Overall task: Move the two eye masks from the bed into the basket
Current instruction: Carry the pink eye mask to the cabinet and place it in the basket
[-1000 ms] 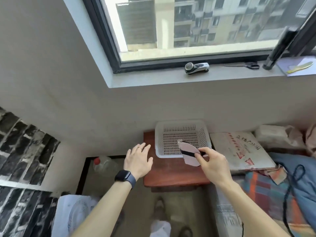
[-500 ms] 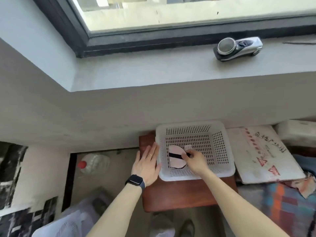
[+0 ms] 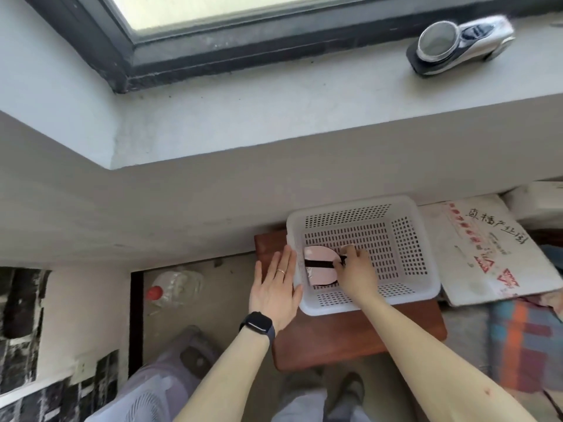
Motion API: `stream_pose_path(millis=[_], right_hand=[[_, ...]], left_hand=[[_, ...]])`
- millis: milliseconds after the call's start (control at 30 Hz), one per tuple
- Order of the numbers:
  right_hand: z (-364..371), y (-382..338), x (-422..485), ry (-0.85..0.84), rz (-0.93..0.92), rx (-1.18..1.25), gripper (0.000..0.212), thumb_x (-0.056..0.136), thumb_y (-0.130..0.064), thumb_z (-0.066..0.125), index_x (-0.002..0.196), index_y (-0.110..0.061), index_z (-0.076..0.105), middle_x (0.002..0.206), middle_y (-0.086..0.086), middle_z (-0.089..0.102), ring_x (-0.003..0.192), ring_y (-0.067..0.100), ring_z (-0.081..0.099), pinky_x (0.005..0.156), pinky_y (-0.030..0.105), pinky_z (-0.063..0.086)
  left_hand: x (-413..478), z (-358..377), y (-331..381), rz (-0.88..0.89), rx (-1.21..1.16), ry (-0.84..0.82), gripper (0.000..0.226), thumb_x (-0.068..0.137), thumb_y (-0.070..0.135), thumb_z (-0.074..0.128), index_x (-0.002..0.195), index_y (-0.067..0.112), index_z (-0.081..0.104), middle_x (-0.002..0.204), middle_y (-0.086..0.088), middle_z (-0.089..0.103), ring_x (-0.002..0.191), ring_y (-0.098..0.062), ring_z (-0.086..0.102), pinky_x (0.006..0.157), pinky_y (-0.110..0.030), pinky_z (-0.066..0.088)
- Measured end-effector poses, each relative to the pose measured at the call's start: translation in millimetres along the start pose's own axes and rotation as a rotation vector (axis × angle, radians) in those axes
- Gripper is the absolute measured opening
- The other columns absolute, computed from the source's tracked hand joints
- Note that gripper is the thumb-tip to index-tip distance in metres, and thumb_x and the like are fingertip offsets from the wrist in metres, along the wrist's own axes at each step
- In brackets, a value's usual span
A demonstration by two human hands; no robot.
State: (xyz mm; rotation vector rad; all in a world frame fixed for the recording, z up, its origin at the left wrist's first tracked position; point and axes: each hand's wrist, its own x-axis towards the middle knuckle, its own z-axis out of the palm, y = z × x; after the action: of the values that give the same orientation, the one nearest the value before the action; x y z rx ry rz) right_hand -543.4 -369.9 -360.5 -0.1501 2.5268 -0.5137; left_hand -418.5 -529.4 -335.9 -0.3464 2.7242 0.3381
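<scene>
A white perforated plastic basket (image 3: 402,208) stands on a small reddish wooden table (image 3: 350,339) under the window sill. A pink eye mask (image 3: 320,257) with a black strap lies at the left of the basket floor. My right hand (image 3: 355,274) is inside the basket, its fingers pinched on the mask's strap. My left hand (image 3: 274,290), fingers spread, rests flat against the basket's left outer wall; a dark watch is on that wrist. Only one mask is in view; the bed shows as a strip of colourful blanket (image 3: 524,339) at the right.
A flat white foam box (image 3: 493,254) with red print lies right of the basket. An electric shaver (image 3: 460,44) sits on the sill above. On the floor at left are a plastic bottle with a red cap (image 3: 170,287) and a fan (image 3: 146,403). My feet stand below the table.
My right hand carried the eye mask from above the table's front edge down into the basket. My left hand moved right against the basket's side. The view tilted down and closer.
</scene>
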Motion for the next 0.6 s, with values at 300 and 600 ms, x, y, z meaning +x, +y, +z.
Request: stream_pose_path(millis=[300, 600], right_hand=[[-107.9, 44.0, -126.3, 0.106, 0.0, 0.202, 0.039, 0.093, -0.028, 0.055, 0.132, -0.021, 0.054, 0.133, -0.001, 0.059, 0.122, 0.018, 0.054, 0.097, 0.029, 0.043], [-196.3, 190.9, -348.1, 0.725, 0.252, 0.205, 0.029, 0.092, -0.031, 0.06, 0.119, -0.024, 0.067, 0.122, -0.007, 0.066, 0.121, 0.017, 0.054, 0.102, 0.024, 0.036]], left_hand=[[-9.3, -59.3, 56.9, 0.065, 0.127, -0.141, 0.066, 0.097, 0.036, 0.036, 0.154, 0.012, 0.013, 0.164, -0.012, 0.011, 0.15, -0.034, 0.009, 0.118, -0.056, 0.016], [-77.4, -97.9, 292.5, 0.685, 0.185, -0.025, 0.066, 0.098, 0.048, 0.029, 0.155, 0.019, 0.014, 0.164, -0.006, 0.014, 0.152, -0.029, 0.003, 0.121, -0.055, 0.007]])
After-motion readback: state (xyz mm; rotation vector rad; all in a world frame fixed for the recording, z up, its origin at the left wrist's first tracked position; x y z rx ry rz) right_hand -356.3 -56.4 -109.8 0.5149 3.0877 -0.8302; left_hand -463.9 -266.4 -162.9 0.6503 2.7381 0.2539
